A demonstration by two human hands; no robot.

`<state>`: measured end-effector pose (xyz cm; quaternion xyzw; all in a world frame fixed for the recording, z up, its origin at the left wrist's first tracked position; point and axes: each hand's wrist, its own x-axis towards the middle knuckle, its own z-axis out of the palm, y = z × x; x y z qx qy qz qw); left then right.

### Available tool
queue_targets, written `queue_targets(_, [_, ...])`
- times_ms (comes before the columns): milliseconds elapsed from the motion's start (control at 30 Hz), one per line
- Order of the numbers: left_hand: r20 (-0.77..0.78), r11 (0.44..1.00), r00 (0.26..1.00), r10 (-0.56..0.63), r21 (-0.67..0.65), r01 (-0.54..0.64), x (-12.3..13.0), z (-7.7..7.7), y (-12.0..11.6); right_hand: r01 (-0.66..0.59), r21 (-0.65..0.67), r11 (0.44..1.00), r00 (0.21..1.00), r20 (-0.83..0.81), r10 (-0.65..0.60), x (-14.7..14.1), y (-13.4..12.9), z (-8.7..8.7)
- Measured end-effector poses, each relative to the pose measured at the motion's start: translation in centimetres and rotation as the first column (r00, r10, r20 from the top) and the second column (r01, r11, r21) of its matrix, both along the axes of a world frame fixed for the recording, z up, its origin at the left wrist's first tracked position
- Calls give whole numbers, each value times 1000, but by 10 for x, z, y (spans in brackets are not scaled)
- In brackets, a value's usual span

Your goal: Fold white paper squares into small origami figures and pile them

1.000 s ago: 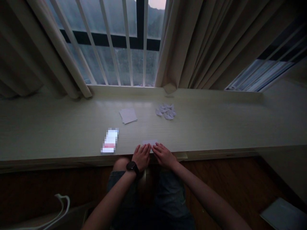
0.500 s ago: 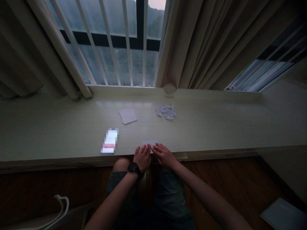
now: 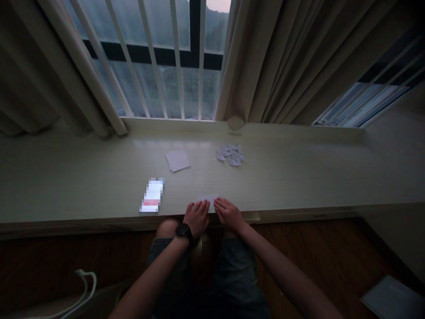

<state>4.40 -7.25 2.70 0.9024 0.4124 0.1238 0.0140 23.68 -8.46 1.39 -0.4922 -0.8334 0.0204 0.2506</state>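
Observation:
A pale sheet of paper (image 3: 208, 197) lies at the front edge of the light table (image 3: 299, 177), partly covered by my fingers. My left hand (image 3: 196, 217), with a black watch at the wrist, rests palm down on its left part, fingers lying flat. My right hand (image 3: 229, 214) lies on its right part, fingers stretched out over it. A narrow gap separates the two hands. Farther back on the left is a small stack of square papers (image 3: 178, 160). Several folded or crumpled paper pieces (image 3: 230, 155) sit in a pile behind the right hand.
A lit phone (image 3: 152, 196), its screen blurred, lies left of my hands near the front edge. Curtains (image 3: 259, 62) and a barred window stand behind the table. On the floor at the lower right is a pale flat object (image 3: 393, 297); a white strap (image 3: 88, 283) shows lower left.
My right hand has shifted slightly to the right, widening the gap between the hands and showing more of the paper. My left hand has barely moved.

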Motion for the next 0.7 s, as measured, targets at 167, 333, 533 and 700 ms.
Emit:
queue_targets(167, [10, 1000, 1000, 9, -7, -9, 1, -2, -2, 42, -7, 999, 998, 44, -42, -5, 0, -1])
queue_targets(333, [-10, 999, 999, 40, -8, -40, 4, -3, -3, -1, -6, 1000, 996, 92, 1, -3, -4, 0])
queue_targets(533, [-17, 999, 998, 53, -3, -53, 7, -6, -5, -6, 8, 1000, 994, 109, 5, -2, -3, -3])
queue_targets(700, [-41, 996, 996, 82, -19, -83, 6, -4, -6, -27, 30, 999, 990, 139, 23, -1, -4, -1])
